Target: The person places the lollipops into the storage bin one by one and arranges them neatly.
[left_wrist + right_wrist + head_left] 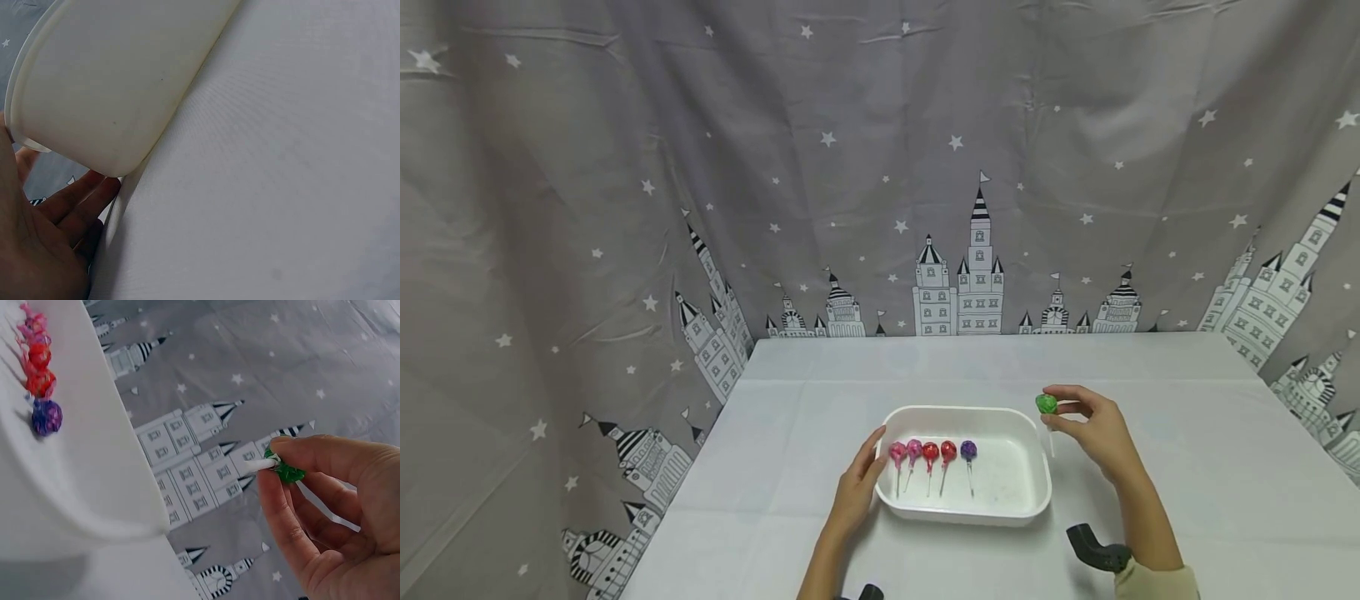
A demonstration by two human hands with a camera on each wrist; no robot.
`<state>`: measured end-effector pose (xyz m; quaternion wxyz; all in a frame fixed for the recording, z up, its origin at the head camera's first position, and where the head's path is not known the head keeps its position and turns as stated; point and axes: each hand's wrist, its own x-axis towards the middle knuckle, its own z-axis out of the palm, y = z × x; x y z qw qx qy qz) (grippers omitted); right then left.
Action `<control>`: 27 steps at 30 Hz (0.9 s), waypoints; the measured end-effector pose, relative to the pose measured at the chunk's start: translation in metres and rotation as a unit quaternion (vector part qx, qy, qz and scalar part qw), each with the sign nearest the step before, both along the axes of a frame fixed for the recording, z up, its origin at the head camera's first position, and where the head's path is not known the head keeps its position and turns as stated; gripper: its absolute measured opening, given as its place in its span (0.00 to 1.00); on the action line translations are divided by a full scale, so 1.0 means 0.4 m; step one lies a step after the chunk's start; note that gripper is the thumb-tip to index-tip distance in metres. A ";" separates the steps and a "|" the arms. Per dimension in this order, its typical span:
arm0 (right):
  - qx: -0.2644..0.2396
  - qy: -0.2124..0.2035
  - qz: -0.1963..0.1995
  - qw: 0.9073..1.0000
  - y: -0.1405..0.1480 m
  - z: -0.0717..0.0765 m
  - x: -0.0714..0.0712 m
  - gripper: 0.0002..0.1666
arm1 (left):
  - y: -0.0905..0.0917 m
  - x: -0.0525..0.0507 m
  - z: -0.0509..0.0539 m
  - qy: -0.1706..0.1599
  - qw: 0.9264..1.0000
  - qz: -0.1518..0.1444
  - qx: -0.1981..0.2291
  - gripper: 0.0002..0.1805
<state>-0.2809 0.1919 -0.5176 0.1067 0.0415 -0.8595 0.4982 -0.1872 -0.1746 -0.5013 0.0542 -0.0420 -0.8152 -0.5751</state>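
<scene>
A green-wrapped lollipop (1047,404) is pinched between the thumb and fingers of my right hand (1093,427), just off the right end of a white plastic tray (1011,483). Its white stick (259,465) shows in the right wrist view. At the tray's left end, my left hand (856,482) grips the wall, thumb at the rim and fingers (81,203) against the outside. Inside the tray lie two pink lollipops (898,452), two red lollipops (948,451) and a purple lollipop (968,450) in a row, heads toward the far side and sticks toward me.
The tray stands on a white-covered table (820,375). Behind and to the left hangs a grey curtain (865,208) printed with castles and stars. A black curved piece (1097,550) sits at my right wrist by the sleeve.
</scene>
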 end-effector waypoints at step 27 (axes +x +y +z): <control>-0.031 -0.081 0.024 0.996 -0.266 0.104 0.092 0.22 | -0.005 -0.008 -0.013 -0.004 1.000 -0.003 0.009 0.24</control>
